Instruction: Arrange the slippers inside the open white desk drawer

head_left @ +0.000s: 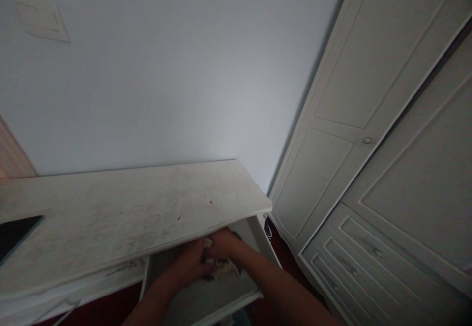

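Pale bundle (225, 269) gripped by both hands (192, 261) (220, 244) inside open drawer (195, 300); stained tabletop (129, 213) against wall (165, 70), wardrobe (339, 100) right.

From the head view, it is not possible to read any text, label, brand, number or sign.

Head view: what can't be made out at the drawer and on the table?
All in the head view:
Pale bundle in the drawer: the left hand and right hand partly cover it; too dim to identify.
Back of the drawer: hidden under the tabletop.
Dark flat thing: cut off by the left edge.
Cord-like thing beside the drawer: too small, dark.
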The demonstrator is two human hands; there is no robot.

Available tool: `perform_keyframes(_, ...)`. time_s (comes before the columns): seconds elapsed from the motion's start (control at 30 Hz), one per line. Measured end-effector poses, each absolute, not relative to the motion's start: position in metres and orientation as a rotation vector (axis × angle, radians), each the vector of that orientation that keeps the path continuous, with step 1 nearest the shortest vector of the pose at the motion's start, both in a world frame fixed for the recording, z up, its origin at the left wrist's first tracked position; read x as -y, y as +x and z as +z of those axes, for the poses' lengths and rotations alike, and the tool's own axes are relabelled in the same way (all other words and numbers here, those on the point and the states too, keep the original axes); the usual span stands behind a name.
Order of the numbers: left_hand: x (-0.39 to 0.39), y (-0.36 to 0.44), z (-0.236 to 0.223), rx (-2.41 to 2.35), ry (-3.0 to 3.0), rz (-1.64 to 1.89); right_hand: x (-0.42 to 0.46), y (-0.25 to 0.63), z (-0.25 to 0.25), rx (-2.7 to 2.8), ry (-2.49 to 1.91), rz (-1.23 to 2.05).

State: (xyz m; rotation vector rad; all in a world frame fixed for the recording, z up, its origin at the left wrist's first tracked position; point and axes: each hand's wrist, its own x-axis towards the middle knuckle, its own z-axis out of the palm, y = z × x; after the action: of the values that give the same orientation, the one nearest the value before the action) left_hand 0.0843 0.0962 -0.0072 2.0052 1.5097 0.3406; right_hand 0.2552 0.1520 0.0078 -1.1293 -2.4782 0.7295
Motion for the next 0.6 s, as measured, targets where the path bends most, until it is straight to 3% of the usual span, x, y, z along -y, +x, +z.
perform_keyframes(0.23,-0.083,0.097,0.009,-1.41,2.107,0.326,-0.124,0.308,0.021,2.556,-1.17,0.866)
perform_keyframes(0.43,-0.07,0.117,0.035,-1.226,2.366,0.031,-0.058,0.362,0.034,2.355,-1.392,0.713)
perform_keyframes(0.6,-0.079,0.158,0.035,-1.184,2.501,-0.096,-0.018,0.379,0.021,2.273,-1.428,0.379)
